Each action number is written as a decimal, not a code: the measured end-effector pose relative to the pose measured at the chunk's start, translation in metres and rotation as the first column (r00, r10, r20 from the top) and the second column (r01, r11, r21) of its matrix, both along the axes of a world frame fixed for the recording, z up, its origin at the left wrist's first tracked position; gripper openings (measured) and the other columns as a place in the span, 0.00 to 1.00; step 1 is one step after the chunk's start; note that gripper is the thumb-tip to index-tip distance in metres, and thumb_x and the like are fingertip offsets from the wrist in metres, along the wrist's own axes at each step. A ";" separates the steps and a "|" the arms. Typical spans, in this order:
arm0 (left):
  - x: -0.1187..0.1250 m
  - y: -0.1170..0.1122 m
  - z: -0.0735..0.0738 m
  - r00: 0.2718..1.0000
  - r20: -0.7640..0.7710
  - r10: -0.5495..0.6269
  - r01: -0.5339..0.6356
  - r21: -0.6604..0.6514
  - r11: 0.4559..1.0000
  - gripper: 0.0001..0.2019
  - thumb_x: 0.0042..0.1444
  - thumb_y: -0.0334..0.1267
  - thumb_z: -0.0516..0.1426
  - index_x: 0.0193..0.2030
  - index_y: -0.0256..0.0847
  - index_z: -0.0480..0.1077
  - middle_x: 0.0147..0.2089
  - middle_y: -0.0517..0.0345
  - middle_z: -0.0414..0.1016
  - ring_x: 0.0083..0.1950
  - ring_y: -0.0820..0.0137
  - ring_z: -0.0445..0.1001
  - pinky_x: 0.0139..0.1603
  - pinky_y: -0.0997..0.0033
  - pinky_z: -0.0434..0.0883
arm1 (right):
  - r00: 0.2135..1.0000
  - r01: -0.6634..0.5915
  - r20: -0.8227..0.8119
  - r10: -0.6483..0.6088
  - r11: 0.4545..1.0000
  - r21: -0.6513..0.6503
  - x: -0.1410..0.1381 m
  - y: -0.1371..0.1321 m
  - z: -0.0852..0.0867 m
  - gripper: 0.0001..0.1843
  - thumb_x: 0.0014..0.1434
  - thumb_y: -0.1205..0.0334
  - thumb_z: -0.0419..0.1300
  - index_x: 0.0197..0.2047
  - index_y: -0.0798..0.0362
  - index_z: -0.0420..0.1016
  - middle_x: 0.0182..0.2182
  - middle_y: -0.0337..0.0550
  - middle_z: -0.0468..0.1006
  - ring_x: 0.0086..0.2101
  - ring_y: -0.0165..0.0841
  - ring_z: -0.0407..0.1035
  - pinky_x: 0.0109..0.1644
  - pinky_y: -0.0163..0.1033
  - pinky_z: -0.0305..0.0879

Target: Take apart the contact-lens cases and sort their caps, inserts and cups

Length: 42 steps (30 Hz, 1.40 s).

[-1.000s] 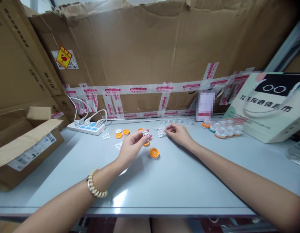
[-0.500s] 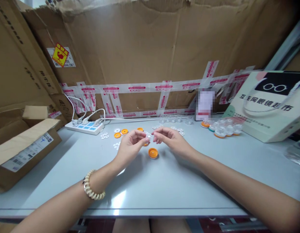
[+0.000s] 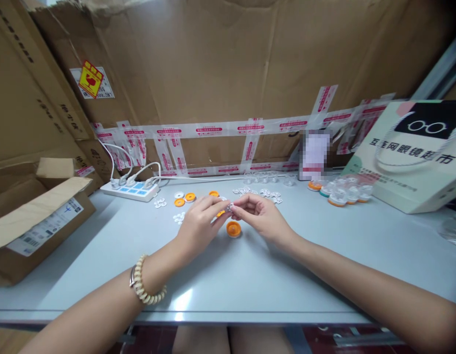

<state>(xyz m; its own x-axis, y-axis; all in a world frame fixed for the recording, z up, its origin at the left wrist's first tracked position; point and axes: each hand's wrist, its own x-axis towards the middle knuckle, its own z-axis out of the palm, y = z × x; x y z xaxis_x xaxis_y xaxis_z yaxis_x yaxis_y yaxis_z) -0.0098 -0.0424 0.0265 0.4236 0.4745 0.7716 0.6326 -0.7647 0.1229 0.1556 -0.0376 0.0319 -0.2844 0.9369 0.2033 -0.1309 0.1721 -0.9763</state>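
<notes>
My left hand (image 3: 200,221) and my right hand (image 3: 263,216) meet above the middle of the table, both closed in a pinch. Between their fingertips is a small whitish dotted piece (image 3: 229,208), mostly covered by fingers. Just below them sits a round orange cup-shaped part (image 3: 234,229) with a pale underside; something small shows at its centre. Behind my left fingers another orange disc (image 3: 221,213) is partly hidden. Farther back lie small white dotted pieces (image 3: 275,197) and another orange disc (image 3: 213,193).
Orange discs (image 3: 190,197) and small white parts (image 3: 160,202) lie left of my hands. A power strip (image 3: 130,190) and an open carton (image 3: 43,221) stand left. Clear-topped round pieces (image 3: 346,189), a phone (image 3: 313,155) and a paper bag (image 3: 405,162) are at right.
The clear round piece between my fingers is no longer seen there; a small dotted piece is pinched instead. My left fingers have closed over toward the right hand. The orange cup's centre looks fuller.
</notes>
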 end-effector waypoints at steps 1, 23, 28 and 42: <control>0.000 0.000 0.000 1.000 -0.021 0.007 -0.006 0.037 0.999 0.07 0.57 0.31 0.54 0.41 0.36 0.71 0.35 0.52 0.74 0.35 0.69 0.70 0.36 0.68 0.69 | 1.000 -0.001 -0.007 0.001 1.000 0.005 0.000 -0.001 0.001 0.11 0.46 0.57 0.65 0.28 0.55 0.70 0.24 0.37 0.75 0.29 0.28 0.72 0.38 0.36 0.69; 0.004 -0.018 0.006 0.932 -0.341 0.119 -0.009 0.307 0.952 0.06 0.59 0.29 0.50 0.40 0.30 0.67 0.28 0.54 0.70 0.29 0.70 0.66 0.29 0.71 0.68 | 0.994 -0.015 0.105 0.012 1.000 0.026 0.007 -0.005 -0.006 0.10 0.47 0.58 0.61 0.30 0.55 0.79 0.25 0.41 0.79 0.28 0.32 0.73 0.35 0.38 0.70; 0.004 -0.020 0.006 0.941 -0.331 0.077 0.018 0.276 0.961 0.06 0.59 0.26 0.49 0.37 0.32 0.67 0.26 0.56 0.69 0.26 0.72 0.64 0.26 0.73 0.65 | 1.000 -0.003 0.026 0.007 0.988 -0.155 0.007 -0.001 -0.006 0.09 0.40 0.60 0.65 0.24 0.57 0.76 0.19 0.38 0.77 0.24 0.30 0.72 0.33 0.37 0.71; 0.000 -0.007 0.005 0.996 0.065 -0.052 0.058 -0.091 0.994 0.05 0.57 0.27 0.50 0.38 0.38 0.65 0.35 0.53 0.73 0.38 0.69 0.71 0.39 0.68 0.69 | 0.854 0.337 0.371 -0.365 0.931 0.139 0.046 0.060 -0.012 0.08 0.47 0.61 0.57 0.28 0.57 0.73 0.18 0.39 0.74 0.21 0.28 0.67 0.27 0.33 0.64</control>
<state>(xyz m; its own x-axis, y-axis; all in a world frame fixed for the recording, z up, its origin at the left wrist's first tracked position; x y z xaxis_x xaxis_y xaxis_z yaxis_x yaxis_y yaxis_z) -0.0099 -0.0498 0.0317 0.4035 0.5225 0.7511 0.5784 -0.7817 0.2330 0.2019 0.0223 0.0203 -0.0077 0.9774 0.2115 0.3329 0.2019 -0.9211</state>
